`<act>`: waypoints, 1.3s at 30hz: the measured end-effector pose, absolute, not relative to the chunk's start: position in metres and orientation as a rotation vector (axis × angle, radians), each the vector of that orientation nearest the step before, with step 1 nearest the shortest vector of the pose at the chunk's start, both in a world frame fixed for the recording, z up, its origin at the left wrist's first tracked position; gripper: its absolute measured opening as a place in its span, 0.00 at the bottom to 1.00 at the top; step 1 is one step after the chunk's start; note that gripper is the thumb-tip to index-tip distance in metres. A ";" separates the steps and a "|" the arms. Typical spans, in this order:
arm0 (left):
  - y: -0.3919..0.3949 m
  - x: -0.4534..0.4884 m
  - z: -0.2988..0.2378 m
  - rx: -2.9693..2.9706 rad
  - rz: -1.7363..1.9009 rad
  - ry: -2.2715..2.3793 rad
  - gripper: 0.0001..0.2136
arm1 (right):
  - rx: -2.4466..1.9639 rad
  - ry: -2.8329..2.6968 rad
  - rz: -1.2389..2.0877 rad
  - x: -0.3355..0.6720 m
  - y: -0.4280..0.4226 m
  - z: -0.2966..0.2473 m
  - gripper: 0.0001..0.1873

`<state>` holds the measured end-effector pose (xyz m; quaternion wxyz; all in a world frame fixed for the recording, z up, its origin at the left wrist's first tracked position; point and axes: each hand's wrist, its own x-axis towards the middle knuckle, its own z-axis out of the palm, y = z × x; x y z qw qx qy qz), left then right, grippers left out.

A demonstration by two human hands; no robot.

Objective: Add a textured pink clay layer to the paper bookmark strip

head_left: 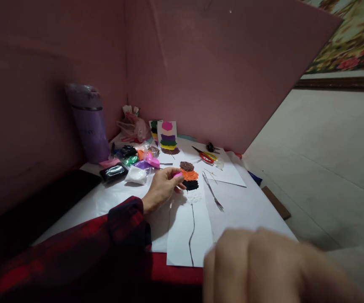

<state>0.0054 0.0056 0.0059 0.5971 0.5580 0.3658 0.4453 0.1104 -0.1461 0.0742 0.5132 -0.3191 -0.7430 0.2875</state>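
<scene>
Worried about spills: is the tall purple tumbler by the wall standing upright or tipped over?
Upright: the tall purple tumbler stands on its base, lid on top, behind the clay packets.

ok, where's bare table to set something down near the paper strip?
Bare white cover right of the fork, out to the table edge. Smaller patch between the left sleeve and the black clay packet. Crowded: clay packets by the purple tumbler, and around the scissors. The blurred right hand hides the near corner.

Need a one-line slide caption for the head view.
Left hand pinches pink clay at a paper strip of clay patches; fork alongside, right hand blurred in foreground.
</scene>
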 end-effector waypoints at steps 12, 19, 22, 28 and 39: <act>0.020 0.000 -0.002 1.322 1.178 0.891 0.08 | -1.195 -1.512 0.045 0.205 -0.020 -0.010 0.16; 0.019 0.005 -0.010 1.387 1.172 0.975 0.06 | -1.192 -1.743 -0.045 0.199 -0.029 -0.021 0.27; 0.017 0.008 -0.008 1.343 1.131 0.973 0.02 | -1.190 -1.739 -0.095 0.202 -0.027 -0.020 0.26; 0.011 0.010 -0.003 1.355 1.035 0.902 0.08 | -1.177 -1.771 -0.136 0.201 -0.028 -0.020 0.25; 0.005 0.007 -0.001 1.447 0.954 0.682 0.21 | -1.152 -1.834 -0.215 0.198 -0.029 -0.018 0.25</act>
